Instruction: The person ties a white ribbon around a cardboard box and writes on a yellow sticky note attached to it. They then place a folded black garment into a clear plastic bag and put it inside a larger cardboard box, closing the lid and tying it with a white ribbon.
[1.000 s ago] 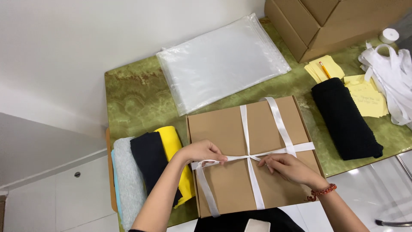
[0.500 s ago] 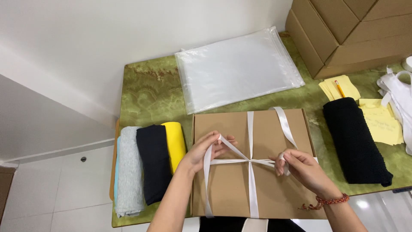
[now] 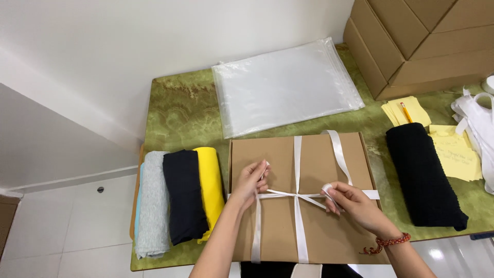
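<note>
A flat brown cardboard box [image 3: 319, 159] lies on the green table, wrapped crosswise with white ribbon [image 3: 297, 154]. My left hand [image 3: 250, 181] pinches a loop of the ribbon near the box's left side. My right hand [image 3: 349, 203] grips another stretch of ribbon right of the crossing point, with a red bracelet on that wrist. The ribbon runs taut between both hands over the box's middle. A loose ribbon tail [image 3: 340, 152] curls across the box's upper right.
Folded grey, black and yellow garments [image 3: 177, 201] lie left of the box. A stack of clear plastic bags [image 3: 285, 85] lies behind it. A black folded garment [image 3: 424, 177], yellow notes with a pencil [image 3: 406, 110], more white ribbon [image 3: 476, 118] and cardboard cartons [image 3: 422, 41] sit to the right.
Both hands have moved apart from the crossing point, drawing the ribbon out sideways. The camera has shifted, so the box sits further right and lower in view.
</note>
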